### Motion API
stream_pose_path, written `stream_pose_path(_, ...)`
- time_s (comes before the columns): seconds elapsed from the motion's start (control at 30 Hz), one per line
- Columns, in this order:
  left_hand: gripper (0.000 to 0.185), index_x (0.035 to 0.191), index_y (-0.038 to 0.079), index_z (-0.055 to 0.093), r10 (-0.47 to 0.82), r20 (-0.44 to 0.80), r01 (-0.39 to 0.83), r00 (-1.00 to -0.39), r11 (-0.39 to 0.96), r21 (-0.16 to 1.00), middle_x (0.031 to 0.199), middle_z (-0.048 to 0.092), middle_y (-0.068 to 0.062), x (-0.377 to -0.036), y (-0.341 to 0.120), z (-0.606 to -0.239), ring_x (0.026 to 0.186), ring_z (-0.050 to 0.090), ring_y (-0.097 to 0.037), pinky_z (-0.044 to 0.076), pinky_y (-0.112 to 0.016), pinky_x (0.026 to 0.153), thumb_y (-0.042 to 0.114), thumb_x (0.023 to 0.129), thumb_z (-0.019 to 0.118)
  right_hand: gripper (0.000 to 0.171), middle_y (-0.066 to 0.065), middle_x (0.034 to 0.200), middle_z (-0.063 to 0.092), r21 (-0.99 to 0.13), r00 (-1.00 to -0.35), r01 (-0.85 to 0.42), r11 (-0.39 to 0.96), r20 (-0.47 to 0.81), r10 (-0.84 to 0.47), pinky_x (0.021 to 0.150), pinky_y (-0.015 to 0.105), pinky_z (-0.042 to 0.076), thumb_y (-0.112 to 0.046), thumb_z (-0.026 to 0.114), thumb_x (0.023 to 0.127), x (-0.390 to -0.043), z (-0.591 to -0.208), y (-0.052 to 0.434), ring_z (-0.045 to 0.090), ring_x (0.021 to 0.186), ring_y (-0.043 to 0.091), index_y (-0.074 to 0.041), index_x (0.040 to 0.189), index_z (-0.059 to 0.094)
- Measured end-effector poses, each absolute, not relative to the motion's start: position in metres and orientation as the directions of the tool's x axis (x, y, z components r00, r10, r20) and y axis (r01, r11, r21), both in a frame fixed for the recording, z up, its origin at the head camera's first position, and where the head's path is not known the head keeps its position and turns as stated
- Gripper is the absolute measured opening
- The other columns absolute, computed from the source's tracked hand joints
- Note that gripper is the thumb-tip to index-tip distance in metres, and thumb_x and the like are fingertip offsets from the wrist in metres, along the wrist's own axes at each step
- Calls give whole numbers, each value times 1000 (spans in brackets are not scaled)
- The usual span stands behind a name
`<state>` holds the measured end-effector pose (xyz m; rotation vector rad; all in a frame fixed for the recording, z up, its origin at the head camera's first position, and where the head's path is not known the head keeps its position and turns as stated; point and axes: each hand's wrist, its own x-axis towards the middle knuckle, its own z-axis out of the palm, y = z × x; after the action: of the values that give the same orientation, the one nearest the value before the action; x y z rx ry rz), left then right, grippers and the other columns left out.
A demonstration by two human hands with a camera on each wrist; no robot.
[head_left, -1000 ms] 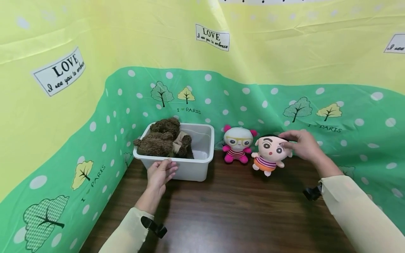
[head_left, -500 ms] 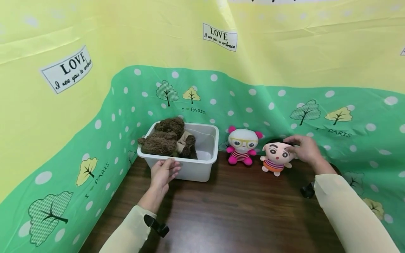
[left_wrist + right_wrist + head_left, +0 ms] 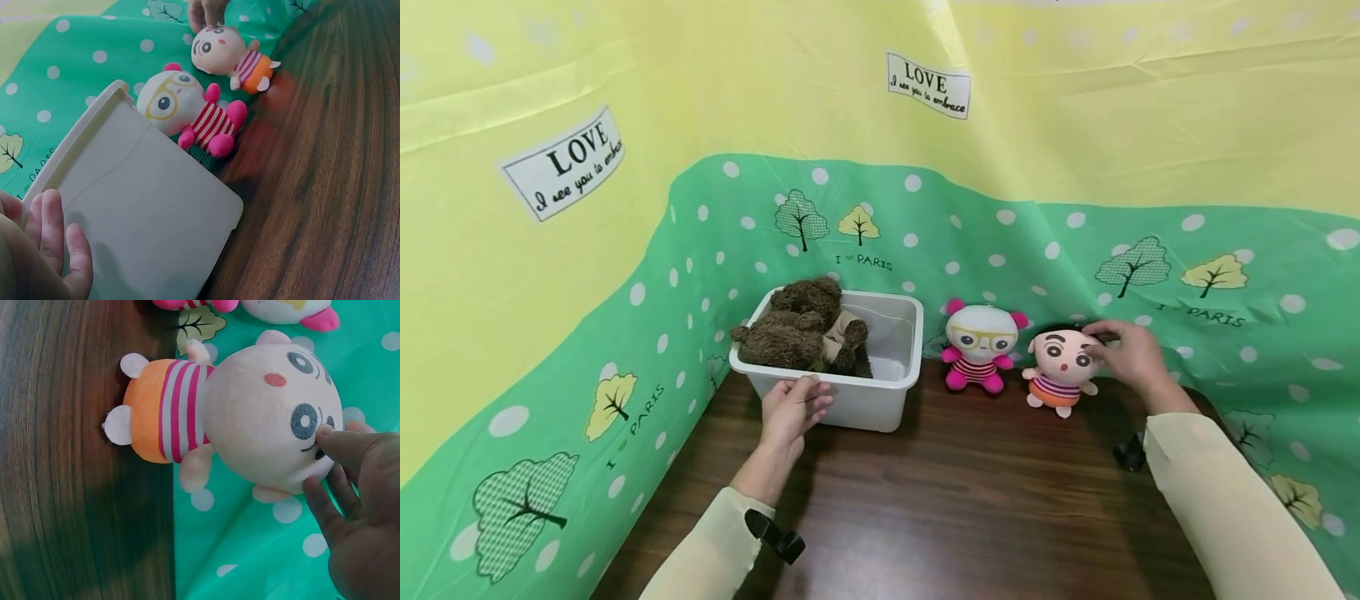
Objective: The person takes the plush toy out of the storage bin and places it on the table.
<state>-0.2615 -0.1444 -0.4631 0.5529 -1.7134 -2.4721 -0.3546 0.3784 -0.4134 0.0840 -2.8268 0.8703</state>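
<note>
A stuffed doll [image 3: 1062, 367] with black hair, thick brows, a striped shirt and orange shorts sits upright against the cloth backdrop. My right hand [image 3: 1131, 358] pinches the top side of its head; in the right wrist view the thumb [image 3: 342, 442] presses near one eye. Left of the doll sits a pink-and-white panda plush [image 3: 977, 346] with yellow glasses. My left hand [image 3: 790, 412] grips the front rim of a light grey plastic bin [image 3: 868, 404], thumb at the rim. Inside the bin's left part lies a brown teddy bear [image 3: 786, 337], its head raised above the rim.
A dark wood-grain table [image 3: 940, 500] lies under everything. Green and yellow printed cloth [image 3: 1000, 167] rises behind the bin and plushes and along the left side. Its folds reach the table's right side too.
The doll has straightened from a leftward tilt and sits slightly farther from the panda, my right hand staying on its head. My left hand stays at the bin's rim. The head view has shifted slightly.
</note>
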Motion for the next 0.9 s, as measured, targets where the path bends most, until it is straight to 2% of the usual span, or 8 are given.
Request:
stream_pose_path(0.27,25,90,13,45,-269,-250,-139,-930,-372,918,83,75,-5,-262,-144,-463,66,71,-14,58,-29,61,20,83,68,46,28,123,58,-560,-981,-90,824,194,25,68,43,54,-34,67,90,-354,-420,382,54,108,43,-3,123,61)
stream_pose_path(0.5,24,92,12,46,-274,-249,-137,-929,-371,918,84,75,-5,-263,-143,-463,66,71,-14,58,-30,61,19,84,68,47,28,123,58,-549,-975,-91,831,218,38,69,46,54,-33,69,89,-354,-422,381,54,109,44,-3,125,60)
stream_pose_path(0.67,24,93,11,48,-275,-255,-142,-927,-372,918,84,75,-5,-262,-143,-462,67,71,-14,58,-30,63,19,84,68,49,28,123,57,-547,-976,-103,831,215,21,71,50,53,-37,68,90,-353,-416,379,53,109,45,-3,125,60)
stream_pose_path(0.9,24,92,12,48,-274,-261,-144,-926,-380,913,85,75,-5,-262,-143,-463,68,71,-14,59,-31,64,20,83,69,55,29,133,49,-531,-978,-120,839,206,-9,81,61,46,-41,68,89,-351,-418,379,45,119,49,-4,127,58)
